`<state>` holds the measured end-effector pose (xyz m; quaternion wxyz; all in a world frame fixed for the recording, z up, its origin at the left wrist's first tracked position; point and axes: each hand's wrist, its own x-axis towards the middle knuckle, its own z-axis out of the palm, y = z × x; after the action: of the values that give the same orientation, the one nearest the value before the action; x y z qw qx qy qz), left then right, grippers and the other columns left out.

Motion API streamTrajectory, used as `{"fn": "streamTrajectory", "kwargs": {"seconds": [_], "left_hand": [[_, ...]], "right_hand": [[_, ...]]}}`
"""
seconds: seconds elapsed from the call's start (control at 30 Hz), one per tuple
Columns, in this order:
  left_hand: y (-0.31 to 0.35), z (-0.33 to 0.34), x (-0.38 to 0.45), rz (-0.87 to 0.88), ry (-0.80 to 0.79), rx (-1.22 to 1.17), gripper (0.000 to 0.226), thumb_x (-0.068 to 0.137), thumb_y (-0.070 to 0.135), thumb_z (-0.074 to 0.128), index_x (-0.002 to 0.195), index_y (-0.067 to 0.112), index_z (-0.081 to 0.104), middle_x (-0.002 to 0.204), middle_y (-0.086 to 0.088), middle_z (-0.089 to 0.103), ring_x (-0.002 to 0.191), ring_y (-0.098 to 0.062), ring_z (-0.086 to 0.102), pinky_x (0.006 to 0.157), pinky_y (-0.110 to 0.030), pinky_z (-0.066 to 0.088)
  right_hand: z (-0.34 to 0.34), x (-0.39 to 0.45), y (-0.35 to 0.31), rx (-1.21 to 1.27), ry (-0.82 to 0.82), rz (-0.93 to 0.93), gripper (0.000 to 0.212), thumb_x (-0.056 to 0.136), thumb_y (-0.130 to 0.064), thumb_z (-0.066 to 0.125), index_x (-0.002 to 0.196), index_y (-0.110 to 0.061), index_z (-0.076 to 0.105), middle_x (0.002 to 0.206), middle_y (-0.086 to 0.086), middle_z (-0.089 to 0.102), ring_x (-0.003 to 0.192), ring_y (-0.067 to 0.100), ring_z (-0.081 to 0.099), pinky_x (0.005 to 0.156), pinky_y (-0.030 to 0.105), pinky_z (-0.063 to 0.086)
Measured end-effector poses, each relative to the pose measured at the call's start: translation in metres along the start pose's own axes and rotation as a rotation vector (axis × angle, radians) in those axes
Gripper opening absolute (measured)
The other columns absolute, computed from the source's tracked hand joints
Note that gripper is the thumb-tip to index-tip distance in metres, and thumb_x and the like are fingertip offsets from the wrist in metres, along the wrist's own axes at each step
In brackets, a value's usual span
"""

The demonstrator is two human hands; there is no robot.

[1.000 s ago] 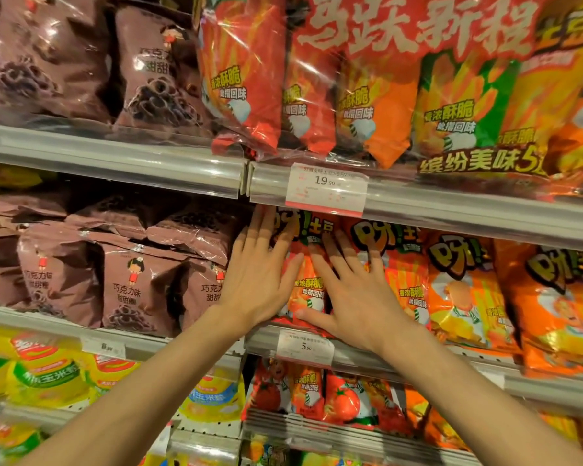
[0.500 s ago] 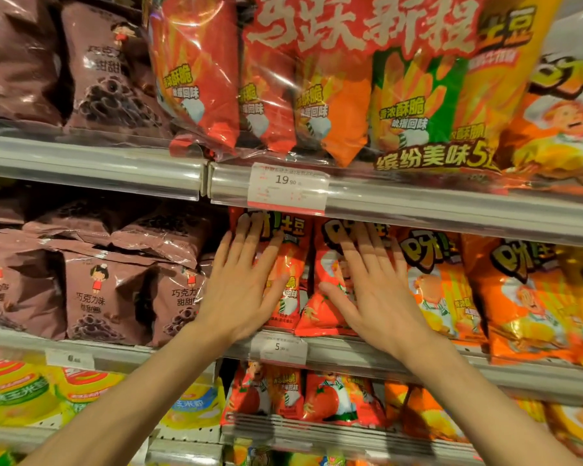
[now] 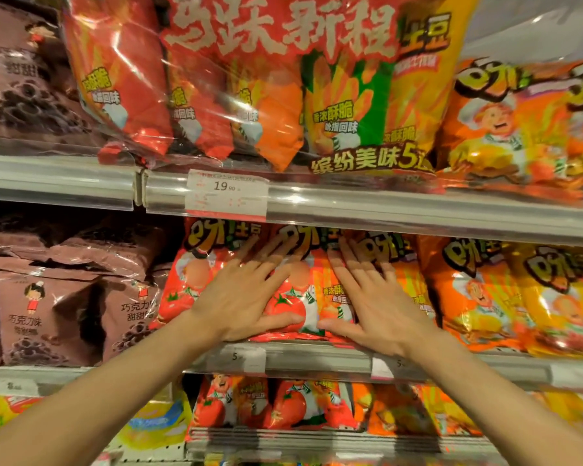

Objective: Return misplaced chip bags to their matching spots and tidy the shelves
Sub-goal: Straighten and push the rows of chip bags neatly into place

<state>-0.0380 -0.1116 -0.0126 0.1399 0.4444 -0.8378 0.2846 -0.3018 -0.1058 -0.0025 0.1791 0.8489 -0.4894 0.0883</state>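
On the middle shelf (image 3: 317,359) stand red tomato chip bags (image 3: 293,297) with orange chip bags (image 3: 475,297) to their right. My left hand (image 3: 243,297) lies flat with straight, spread fingers on the front of the red bags. My right hand (image 3: 377,301) lies flat the same way on the bags where red meets orange. The thumbs point toward each other with one red bag showing between them. Neither hand grips anything.
Brown chocolate snack bags (image 3: 58,314) fill the middle shelf's left side. A large multi-pack bag (image 3: 283,82) sits on the upper shelf above a 19.90 price tag (image 3: 226,193). More red and orange bags (image 3: 283,405) line the lower shelf, yellow bags (image 3: 155,422) at lower left.
Both hands have slid right along the bag fronts and spread apart, uncovering a red tomato bag between them. The camera has come closer and shifted right.
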Motion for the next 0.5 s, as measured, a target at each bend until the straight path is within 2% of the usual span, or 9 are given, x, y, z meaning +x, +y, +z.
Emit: {"fn": "streamTrajectory", "kwargs": {"seconds": [0.07,0.1,0.13,0.17,0.2,0.23,0.27,0.33,0.5], "left_hand": [[0.001,-0.006,0.003,0.017,0.056,0.095,0.074,0.089,0.081,0.028,0.115,0.022,0.064,0.108,0.002,0.071,0.081,-0.017,0.068,0.079,-0.038,0.041],[0.001,-0.006,0.004,0.022,0.085,0.121,0.072,0.089,0.080,0.029,0.111,0.022,0.066,0.105,0.003,0.073,0.081,-0.016,0.069,0.080,-0.036,0.039],[0.001,-0.004,0.006,0.029,0.100,0.110,0.072,0.089,0.080,0.030,0.113,0.022,0.065,0.110,-0.001,0.073,0.090,-0.018,0.070,0.087,-0.036,0.037],[0.000,-0.001,0.006,0.046,0.123,0.073,0.073,0.090,0.080,0.031,0.119,0.019,0.060,0.127,-0.008,0.068,0.111,-0.023,0.067,0.099,-0.039,0.034],[-0.001,0.000,0.007,0.058,0.113,0.020,0.078,0.090,0.080,0.033,0.129,0.016,0.052,0.147,-0.014,0.053,0.136,-0.028,0.051,0.112,-0.046,0.030],[-0.001,0.001,0.008,0.062,0.090,-0.005,0.085,0.089,0.081,0.033,0.139,0.014,0.043,0.159,-0.015,0.035,0.150,-0.029,0.029,0.119,-0.052,0.023],[-0.001,0.001,0.008,0.067,0.060,-0.006,0.091,0.088,0.083,0.030,0.149,0.015,0.034,0.164,-0.014,0.021,0.154,-0.028,0.014,0.122,-0.054,0.018],[0.002,-0.001,0.010,0.084,0.016,0.018,0.099,0.085,0.087,0.026,0.160,0.021,0.019,0.167,-0.011,0.011,0.155,-0.027,0.004,0.123,-0.055,0.011],[0.005,0.005,0.008,0.060,0.000,0.015,0.099,0.084,0.087,0.030,0.160,0.024,0.017,0.167,-0.010,0.012,0.155,-0.027,0.007,0.121,-0.057,0.015]], "right_hand": [[0.003,0.003,0.001,-0.017,0.005,-0.011,0.109,0.081,-0.093,0.018,0.161,-0.022,-0.007,0.169,0.007,0.000,0.155,0.024,0.005,0.122,0.050,-0.001],[0.005,0.005,0.002,-0.022,0.012,-0.014,0.110,0.081,-0.093,0.017,0.160,-0.022,-0.011,0.169,0.006,-0.007,0.156,0.022,-0.001,0.122,0.049,-0.006],[0.006,0.007,0.003,-0.027,0.025,-0.017,0.110,0.081,-0.093,0.017,0.160,-0.022,-0.011,0.168,0.006,-0.009,0.156,0.022,-0.004,0.122,0.048,-0.008],[0.007,0.009,0.003,-0.035,0.037,-0.020,0.110,0.081,-0.093,0.017,0.160,-0.021,-0.008,0.169,0.007,-0.006,0.156,0.023,-0.003,0.123,0.050,-0.007],[0.007,0.009,0.003,-0.044,0.041,-0.022,0.110,0.081,-0.093,0.018,0.161,-0.019,-0.003,0.169,0.009,-0.002,0.156,0.025,-0.001,0.123,0.052,-0.004],[0.007,0.009,0.003,-0.048,0.038,-0.024,0.110,0.082,-0.092,0.019,0.161,-0.018,0.001,0.168,0.010,0.001,0.156,0.026,0.001,0.123,0.054,0.000],[0.007,0.009,0.003,-0.051,0.031,-0.027,0.110,0.082,-0.092,0.020,0.161,-0.017,0.002,0.168,0.011,0.003,0.156,0.027,0.004,0.123,0.055,0.003],[0.008,0.007,0.003,-0.066,0.018,-0.029,0.111,0.082,-0.092,0.018,0.161,-0.016,0.001,0.168,0.012,0.003,0.156,0.026,0.005,0.123,0.056,0.005],[0.011,0.004,0.000,-0.040,0.002,-0.016,0.111,0.081,-0.093,0.017,0.161,-0.018,0.001,0.169,0.011,0.001,0.155,0.027,0.005,0.123,0.056,0.005]]}}
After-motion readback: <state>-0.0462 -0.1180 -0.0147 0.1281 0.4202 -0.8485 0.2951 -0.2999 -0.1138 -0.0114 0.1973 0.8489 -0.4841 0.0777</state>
